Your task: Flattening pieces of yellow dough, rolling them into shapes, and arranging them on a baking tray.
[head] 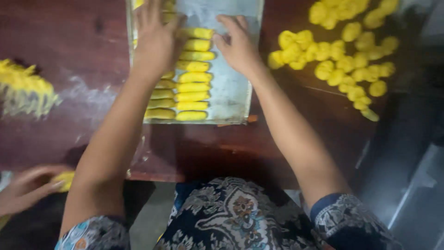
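On tray (231,92), yellow dough logs (192,86) long axis left-right, both hands (155,39) flat

The left hand (155,39) hides several dough rolls (192,86); the tray (231,92) (top cut off) runs past the edge.

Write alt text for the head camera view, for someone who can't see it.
Seen from above, a person's left hand and right hand rest on rows of yellow dough logs lined up on a metal tray on a dark wooden table. Yellow dough balls lie in a loose pile right of the tray, and another person's hand holds a yellow piece at lower left.
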